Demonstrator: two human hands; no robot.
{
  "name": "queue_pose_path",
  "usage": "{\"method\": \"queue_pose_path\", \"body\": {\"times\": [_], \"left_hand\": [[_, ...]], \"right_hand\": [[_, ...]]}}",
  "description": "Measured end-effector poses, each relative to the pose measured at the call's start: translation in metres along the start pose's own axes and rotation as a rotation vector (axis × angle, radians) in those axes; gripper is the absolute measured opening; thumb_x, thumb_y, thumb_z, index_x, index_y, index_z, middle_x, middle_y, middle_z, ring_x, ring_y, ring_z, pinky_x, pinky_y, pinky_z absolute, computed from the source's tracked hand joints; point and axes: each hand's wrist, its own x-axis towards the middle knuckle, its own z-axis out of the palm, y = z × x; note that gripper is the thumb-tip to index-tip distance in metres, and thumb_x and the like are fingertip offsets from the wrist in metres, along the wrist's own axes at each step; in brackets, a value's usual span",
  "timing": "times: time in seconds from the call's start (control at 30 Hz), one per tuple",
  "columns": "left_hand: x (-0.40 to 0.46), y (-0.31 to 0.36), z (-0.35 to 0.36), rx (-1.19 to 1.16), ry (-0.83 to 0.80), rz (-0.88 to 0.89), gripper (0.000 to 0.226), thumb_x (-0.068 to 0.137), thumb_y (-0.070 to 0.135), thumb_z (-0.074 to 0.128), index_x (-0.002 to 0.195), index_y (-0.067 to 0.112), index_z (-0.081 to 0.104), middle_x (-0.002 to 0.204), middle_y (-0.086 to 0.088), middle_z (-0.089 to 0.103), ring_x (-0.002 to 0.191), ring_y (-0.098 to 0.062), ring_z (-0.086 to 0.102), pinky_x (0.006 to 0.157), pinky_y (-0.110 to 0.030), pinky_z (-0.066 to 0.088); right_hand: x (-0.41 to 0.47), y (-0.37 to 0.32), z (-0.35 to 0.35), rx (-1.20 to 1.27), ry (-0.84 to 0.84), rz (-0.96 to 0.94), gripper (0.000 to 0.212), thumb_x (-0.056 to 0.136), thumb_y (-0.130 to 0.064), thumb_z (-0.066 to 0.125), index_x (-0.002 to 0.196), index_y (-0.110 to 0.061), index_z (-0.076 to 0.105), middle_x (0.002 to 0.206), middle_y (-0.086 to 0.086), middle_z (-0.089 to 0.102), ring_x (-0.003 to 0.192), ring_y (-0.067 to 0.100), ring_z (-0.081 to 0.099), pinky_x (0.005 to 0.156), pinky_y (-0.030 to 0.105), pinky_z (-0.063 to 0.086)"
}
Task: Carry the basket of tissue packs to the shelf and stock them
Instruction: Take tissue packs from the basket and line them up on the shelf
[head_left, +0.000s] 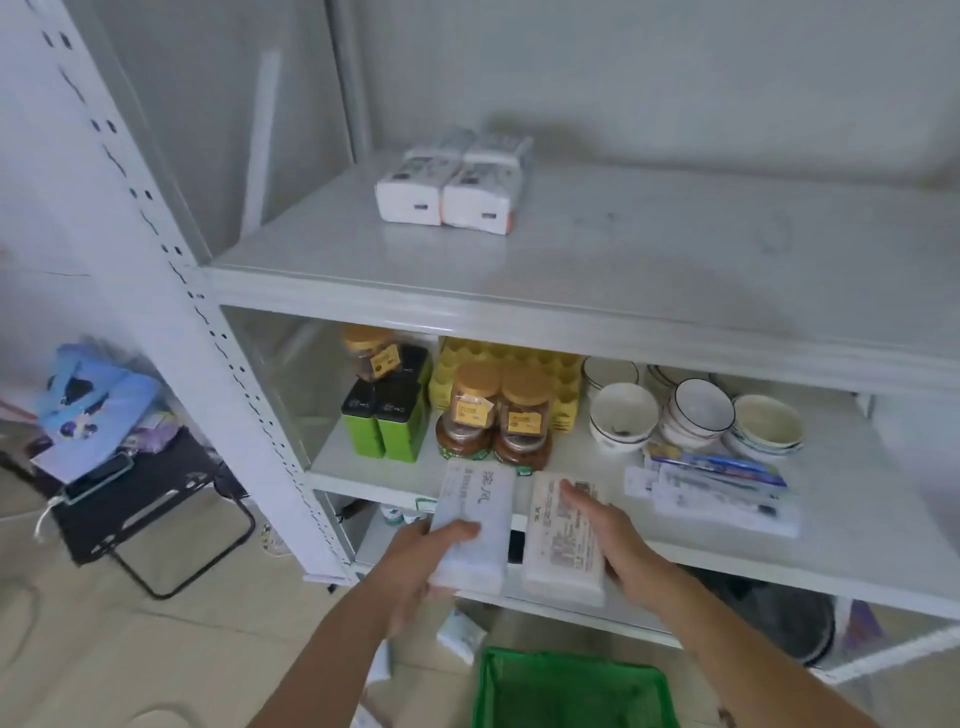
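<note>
My left hand (415, 566) grips a white tissue pack (475, 512) with grey writing on top. Beside it, my right hand (618, 540) holds a second white tissue pack (561, 551) covered in small print. Both packs hover in front of the lower shelf's front edge. Two more tissue packs (452, 182) lie side by side at the back left of the upper shelf (649, 260). The green plastic basket (571, 691) sits on the floor below my arms; its contents are hidden.
The lower shelf (857, 525) holds green tins (384, 421), jars with gold lids (493, 415), a yellow egg tray (566, 374), stacked bowls (696, 415) and flat packets (717, 483). A white perforated upright (171, 249) stands left. A black folding stool (140, 509) with clutter is beyond it.
</note>
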Motion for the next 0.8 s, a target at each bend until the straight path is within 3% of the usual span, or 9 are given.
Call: {"method": "queue_pose_path", "body": {"times": [0.1, 0.23, 0.37, 0.53, 0.63, 0.7, 0.8], "left_hand": [[-0.011, 0.025, -0.007, -0.057, 0.020, 0.040, 0.052, 0.078, 0.027, 0.090, 0.121, 0.013, 0.066, 0.110, -0.010, 0.082, 0.104, -0.032, 0.077, 0.093, -0.047, 0.062], [-0.024, 0.056, -0.017, -0.049, -0.006, 0.115, 0.047, 0.081, 0.026, 0.087, 0.121, 0.011, 0.068, 0.104, -0.007, 0.083, 0.099, -0.028, 0.079, 0.079, -0.041, 0.066], [-0.036, 0.085, -0.037, -0.028, -0.014, 0.168, 0.048, 0.083, 0.026, 0.085, 0.125, 0.011, 0.067, 0.109, -0.009, 0.082, 0.100, -0.030, 0.079, 0.084, -0.045, 0.066], [-0.059, 0.126, -0.062, -0.049, -0.082, 0.251, 0.052, 0.082, 0.025, 0.084, 0.127, 0.009, 0.064, 0.111, -0.012, 0.082, 0.102, -0.030, 0.079, 0.076, -0.037, 0.067], [-0.074, 0.156, -0.072, -0.075, -0.115, 0.342, 0.062, 0.072, 0.029, 0.085, 0.127, 0.008, 0.065, 0.117, -0.013, 0.080, 0.107, -0.031, 0.077, 0.081, -0.038, 0.067], [-0.084, 0.178, -0.075, -0.106, -0.136, 0.385, 0.062, 0.071, 0.028, 0.083, 0.127, 0.008, 0.065, 0.119, -0.014, 0.079, 0.110, -0.031, 0.076, 0.085, -0.041, 0.066], [-0.094, 0.207, -0.078, -0.115, -0.171, 0.441, 0.060, 0.074, 0.024, 0.082, 0.129, 0.008, 0.065, 0.122, -0.015, 0.078, 0.112, -0.031, 0.075, 0.087, -0.042, 0.065]], "right_hand": [[-0.015, -0.035, 0.008, 0.001, 0.011, -0.054, 0.071, 0.065, -0.064, 0.086, 0.113, -0.011, 0.078, 0.098, 0.012, 0.085, 0.088, 0.029, 0.083, 0.075, 0.035, 0.062], [-0.031, -0.076, 0.024, -0.003, 0.018, -0.110, 0.048, 0.088, -0.047, 0.079, 0.116, -0.008, 0.076, 0.100, 0.014, 0.085, 0.091, 0.031, 0.083, 0.084, 0.040, 0.062], [-0.048, -0.115, 0.042, 0.022, -0.067, -0.156, 0.039, 0.092, -0.044, 0.077, 0.112, -0.011, 0.078, 0.103, 0.013, 0.084, 0.092, 0.028, 0.083, 0.071, 0.033, 0.065], [-0.070, -0.168, 0.063, -0.007, -0.113, -0.251, 0.043, 0.091, -0.046, 0.076, 0.117, -0.012, 0.078, 0.108, 0.012, 0.084, 0.098, 0.029, 0.082, 0.082, 0.038, 0.062], [-0.081, -0.203, 0.073, -0.007, -0.128, -0.283, 0.049, 0.080, -0.054, 0.080, 0.109, -0.015, 0.081, 0.105, 0.011, 0.084, 0.094, 0.028, 0.083, 0.073, 0.033, 0.063], [-0.085, -0.223, 0.078, 0.024, -0.169, -0.277, 0.041, 0.082, -0.055, 0.079, 0.100, -0.019, 0.082, 0.105, 0.011, 0.084, 0.091, 0.026, 0.083, 0.065, 0.030, 0.064], [-0.086, -0.242, 0.080, 0.088, -0.222, -0.250, 0.033, 0.089, -0.054, 0.076, 0.095, -0.023, 0.086, 0.111, 0.010, 0.084, 0.096, 0.026, 0.082, 0.069, 0.033, 0.064]]}}
